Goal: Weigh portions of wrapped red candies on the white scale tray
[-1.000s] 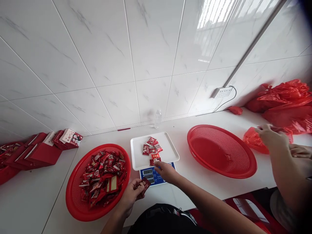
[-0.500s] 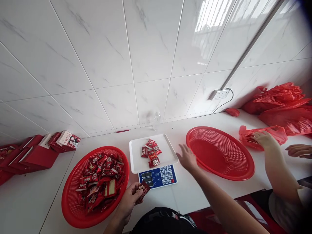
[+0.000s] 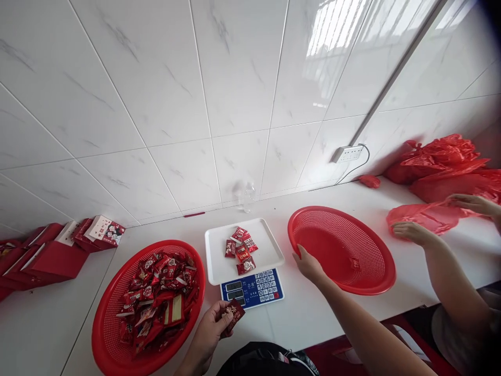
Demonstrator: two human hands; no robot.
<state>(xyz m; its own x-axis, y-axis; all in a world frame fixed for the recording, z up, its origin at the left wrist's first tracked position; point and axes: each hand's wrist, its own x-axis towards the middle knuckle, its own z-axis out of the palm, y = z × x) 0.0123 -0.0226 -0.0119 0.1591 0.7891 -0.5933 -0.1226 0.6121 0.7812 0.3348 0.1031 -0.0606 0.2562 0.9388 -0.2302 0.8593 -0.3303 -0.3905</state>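
My left hand (image 3: 213,330) is closed on a small dark red wrapped packet (image 3: 232,316), held in front of the scale. My right hand (image 3: 309,265) grips the near left rim of a red plastic basket (image 3: 332,245), its fingertips partly hidden by the rim. Inside that basket lies one small red item (image 3: 355,262), too small to name. Between my hands stands a digital scale (image 3: 252,288) with a white tray (image 3: 270,237) on top. Several red wrapped packets (image 3: 242,253) lie together on the tray. To the left, another red basket (image 3: 107,318) holds a heap of similar packets.
Red boxes (image 3: 58,261) stand at the far left. A clear plastic object (image 3: 247,196) and a power strip (image 3: 348,153) are by the wall. On the right, a co-worker's hands (image 3: 415,233) handle a red plastic bag (image 3: 426,215), with more red bags (image 3: 450,162) behind.
My right hand has closed on the right basket's rim, and that basket has shifted slightly left. A small red item now shows inside it. The co-worker's other hand has reached the bag.
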